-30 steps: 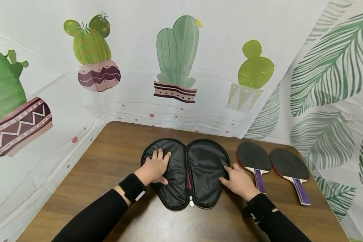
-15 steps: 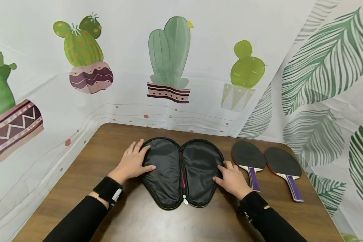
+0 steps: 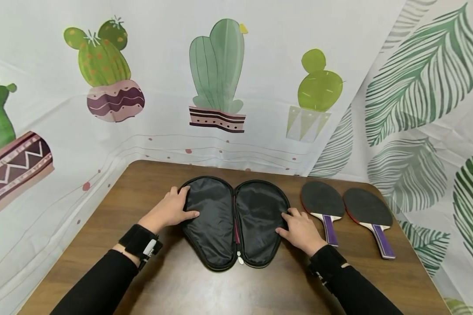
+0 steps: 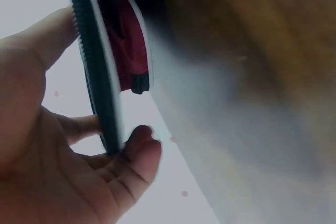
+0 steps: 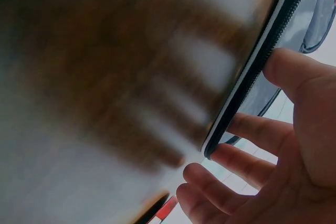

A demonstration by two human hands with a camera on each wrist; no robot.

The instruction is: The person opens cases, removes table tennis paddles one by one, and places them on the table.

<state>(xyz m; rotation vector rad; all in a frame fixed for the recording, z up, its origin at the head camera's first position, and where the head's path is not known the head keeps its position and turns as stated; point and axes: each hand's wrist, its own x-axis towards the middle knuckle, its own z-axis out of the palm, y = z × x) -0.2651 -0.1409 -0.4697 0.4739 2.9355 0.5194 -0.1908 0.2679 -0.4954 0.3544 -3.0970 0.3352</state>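
A black table tennis paddle case (image 3: 210, 223) lies spread on the table, its two halves side by side, with a narrow red strip and a metal zipper pull (image 3: 240, 259) between them. At the left half's outer edge my left hand (image 3: 167, 212) grips the case, thumb on top and fingers around the rim. The left wrist view shows the zipper edge (image 4: 97, 66) between thumb and fingers, with red lining (image 4: 131, 35) beyond it. My right hand (image 3: 301, 229) touches the right half's outer edge with thumb and fingers extended; the right wrist view shows its zipper edge (image 5: 249, 69).
Two table tennis paddles, one nearer (image 3: 322, 199) and one farther right (image 3: 367, 206), lie on the wooden table (image 3: 260, 293) just right of the case. Their purple handles point toward me. A cloth (image 3: 161, 65) printed with cacti and leaves hangs behind the table.
My left hand has slid off the top of the left half to its outer edge and now grips it. The right hand stays at the right edge. The head view has shifted slightly.
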